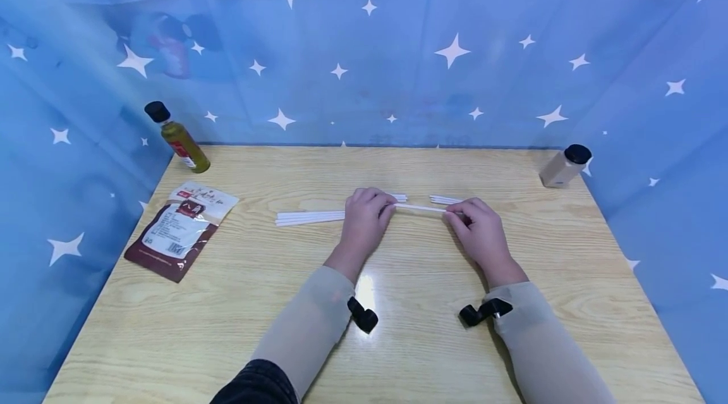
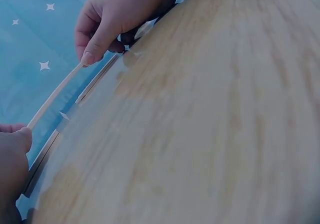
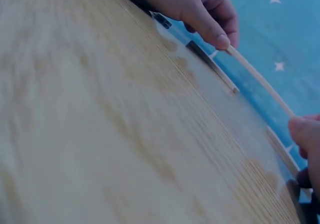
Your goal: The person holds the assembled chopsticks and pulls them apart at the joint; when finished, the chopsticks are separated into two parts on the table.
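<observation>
A thin white stick (image 1: 421,207) spans the gap between both hands, raised above the tabletop in the wrist views. My left hand (image 1: 364,220) pinches its left end between thumb and fingers. At the other end, the thumb and fingers of my right hand (image 1: 482,230) pinch it too. In the left wrist view the stick (image 2: 55,95) bows slightly. Several white sticks (image 1: 309,218) lie side by side to the left, partly hidden by my left hand. More white sticks (image 1: 443,200) lie behind the held one, near my right hand.
On the wooden table (image 1: 398,360), a brown and white packet (image 1: 177,227) lies at the left. An oil bottle (image 1: 183,143) with a black cap stands at the back left corner, a black-capped jar (image 1: 563,168) at the back right. A blue starry curtain (image 1: 364,88) hangs behind.
</observation>
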`<act>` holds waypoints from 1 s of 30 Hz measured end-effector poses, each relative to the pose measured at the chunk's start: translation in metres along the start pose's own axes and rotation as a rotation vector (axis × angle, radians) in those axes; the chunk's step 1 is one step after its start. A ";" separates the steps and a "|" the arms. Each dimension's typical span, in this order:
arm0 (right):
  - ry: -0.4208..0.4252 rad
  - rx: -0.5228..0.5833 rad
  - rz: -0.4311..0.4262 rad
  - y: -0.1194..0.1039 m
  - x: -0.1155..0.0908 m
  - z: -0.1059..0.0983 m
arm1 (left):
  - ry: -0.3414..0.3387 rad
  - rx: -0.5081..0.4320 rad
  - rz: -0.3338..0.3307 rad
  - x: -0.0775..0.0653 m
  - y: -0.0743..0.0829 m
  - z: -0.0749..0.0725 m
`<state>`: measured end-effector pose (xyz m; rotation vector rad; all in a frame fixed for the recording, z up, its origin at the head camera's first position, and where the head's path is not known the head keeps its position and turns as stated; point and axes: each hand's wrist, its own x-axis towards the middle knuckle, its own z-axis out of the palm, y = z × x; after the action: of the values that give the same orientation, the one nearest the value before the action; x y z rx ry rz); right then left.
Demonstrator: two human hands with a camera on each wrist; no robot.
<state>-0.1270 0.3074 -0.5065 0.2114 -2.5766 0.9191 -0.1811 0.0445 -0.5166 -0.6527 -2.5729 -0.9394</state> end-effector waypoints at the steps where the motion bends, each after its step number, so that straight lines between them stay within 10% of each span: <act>1: -0.002 0.002 0.005 0.000 0.000 0.000 | -0.007 -0.003 -0.009 0.000 0.000 0.000; 30: -0.101 0.018 0.016 0.009 0.004 -0.001 | -0.091 0.007 -0.057 -0.001 -0.001 -0.005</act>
<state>-0.1326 0.3150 -0.5090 0.2486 -2.6668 0.9606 -0.1802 0.0400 -0.5138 -0.6370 -2.6862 -0.9385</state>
